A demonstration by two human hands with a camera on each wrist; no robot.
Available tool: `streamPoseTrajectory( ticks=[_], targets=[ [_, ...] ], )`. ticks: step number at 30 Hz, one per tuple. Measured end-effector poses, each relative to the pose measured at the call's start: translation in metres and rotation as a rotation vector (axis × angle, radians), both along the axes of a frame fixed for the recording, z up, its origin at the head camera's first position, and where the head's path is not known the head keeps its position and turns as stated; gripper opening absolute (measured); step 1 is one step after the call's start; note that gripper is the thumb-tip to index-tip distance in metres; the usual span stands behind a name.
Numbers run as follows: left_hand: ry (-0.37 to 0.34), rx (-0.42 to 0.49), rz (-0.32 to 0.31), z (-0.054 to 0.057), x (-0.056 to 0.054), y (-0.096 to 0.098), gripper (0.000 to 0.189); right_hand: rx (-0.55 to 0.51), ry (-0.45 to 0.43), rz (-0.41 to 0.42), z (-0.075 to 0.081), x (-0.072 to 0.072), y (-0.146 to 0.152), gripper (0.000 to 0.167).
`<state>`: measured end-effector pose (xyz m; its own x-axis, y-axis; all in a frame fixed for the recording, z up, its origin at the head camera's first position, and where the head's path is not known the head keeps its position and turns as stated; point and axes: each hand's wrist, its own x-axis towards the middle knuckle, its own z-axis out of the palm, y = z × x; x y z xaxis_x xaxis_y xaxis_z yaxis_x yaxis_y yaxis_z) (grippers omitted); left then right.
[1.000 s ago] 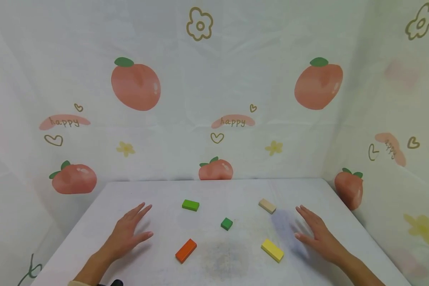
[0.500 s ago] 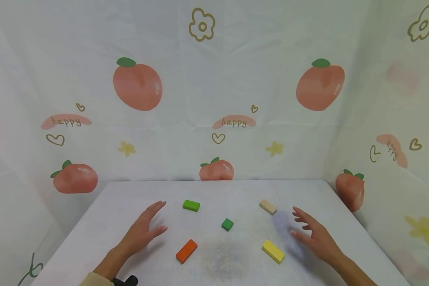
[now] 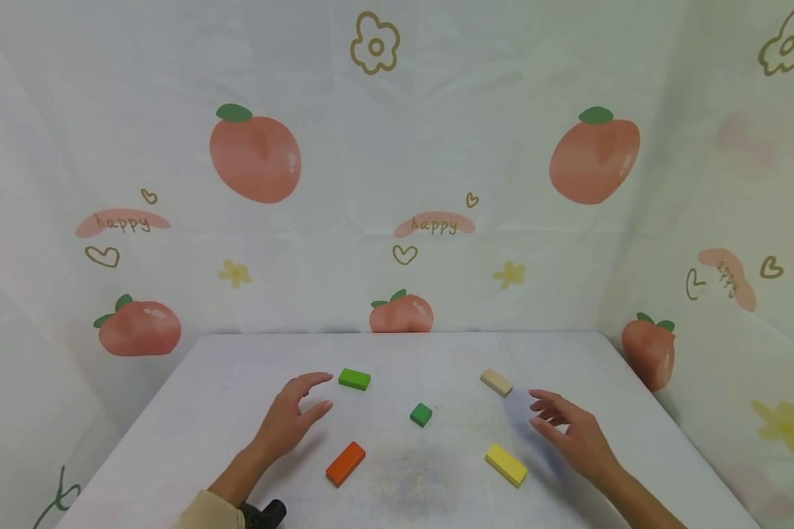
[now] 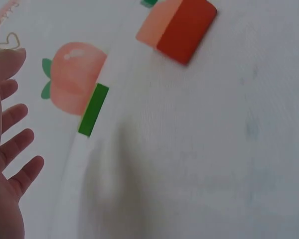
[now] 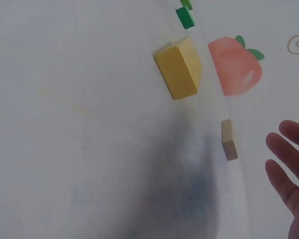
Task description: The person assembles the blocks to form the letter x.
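Observation:
My left hand [image 3: 290,422] hovers over the left part of the table, fingers relaxed and holding nothing. Its fingertips come close to the light green block [image 3: 353,379], and the orange block [image 3: 345,463] lies nearer to me, right of the wrist. On the other side my right hand [image 3: 572,433] is in the air, loosely bent and without anything in it. It is right of the beige block [image 3: 496,382] and the yellow block [image 3: 506,465]. Between the hands sits a small dark green block [image 3: 420,414]. The right wrist view shows the yellow block [image 5: 177,69] large, beyond the palm's side.
The white table [image 3: 437,353] ends at a fabric backdrop [image 3: 344,176] printed with fruit and flowers. More of this cloth hangs on both sides. A black wrist device [image 3: 265,513] sits at the left cuff [image 3: 213,512].
My left hand has moved right and slightly forward, toward the light green block. The right hand has shifted a little left, its fingers bending more. The blocks stay where they were.

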<state>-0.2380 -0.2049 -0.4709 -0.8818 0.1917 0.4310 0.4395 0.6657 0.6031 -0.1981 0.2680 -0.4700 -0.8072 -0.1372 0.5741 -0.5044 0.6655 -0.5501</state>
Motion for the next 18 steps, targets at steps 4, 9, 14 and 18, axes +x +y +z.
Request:
streamPoseTrajectory(
  ticks=[4,9,14,18],
  targets=[
    [0.01,0.028,-0.014,0.0,-0.001,0.01,0.04,-0.017,-0.015,-0.005,0.0,-0.001,-0.006,0.034],
    [-0.005,0.059,-0.026,-0.002,-0.004,0.018,0.035,-0.035,-0.077,-0.011,-0.001,0.0,-0.013,0.029],
    [-0.044,0.107,-0.033,-0.001,-0.004,0.028,0.032,-0.048,-0.111,0.01,-0.002,0.001,-0.019,0.026],
    [-0.095,0.131,-0.058,-0.003,-0.004,0.036,0.029,-0.057,-0.147,0.05,-0.002,0.001,-0.023,0.025]
  ],
)
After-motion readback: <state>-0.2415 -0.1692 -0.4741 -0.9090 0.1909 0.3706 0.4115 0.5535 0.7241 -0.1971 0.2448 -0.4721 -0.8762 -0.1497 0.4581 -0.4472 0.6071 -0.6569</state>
